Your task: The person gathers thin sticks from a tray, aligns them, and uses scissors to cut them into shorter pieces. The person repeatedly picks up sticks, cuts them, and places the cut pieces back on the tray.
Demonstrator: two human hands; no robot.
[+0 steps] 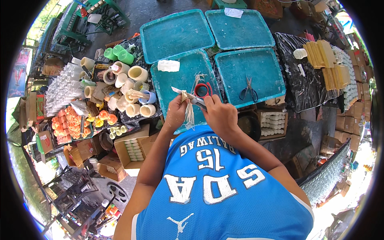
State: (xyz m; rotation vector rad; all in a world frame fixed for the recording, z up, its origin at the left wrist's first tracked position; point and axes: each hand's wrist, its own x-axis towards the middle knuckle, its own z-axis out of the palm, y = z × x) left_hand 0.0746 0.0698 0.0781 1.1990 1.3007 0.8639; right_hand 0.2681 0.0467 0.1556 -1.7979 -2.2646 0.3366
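Note:
My left hand (176,113) is closed on a bundle of pale strings (189,117), whose loose ends hang down over the near tray. In my right hand (221,116) is the grey handle of what looks like a cutter knife (197,102). Its long pale blade crosses the strings just beside my left fingers. Whether the blade is cutting into them I cannot tell. Just beyond the knife a red tape roll (209,89) lies on the near left teal tray (163,90), with more loose strings (198,78) next to it. Dark-handled scissors (249,91) rest in the near right tray (272,76).
Two more teal trays (176,32) lie farther off. A folded white piece (169,66) sits in the near left tray. Cream tubes (138,73) and orange pieces (72,122) crowd the left side. Yellow slabs (320,54) are stacked on black plastic at right. Open boxes (132,148) stand below.

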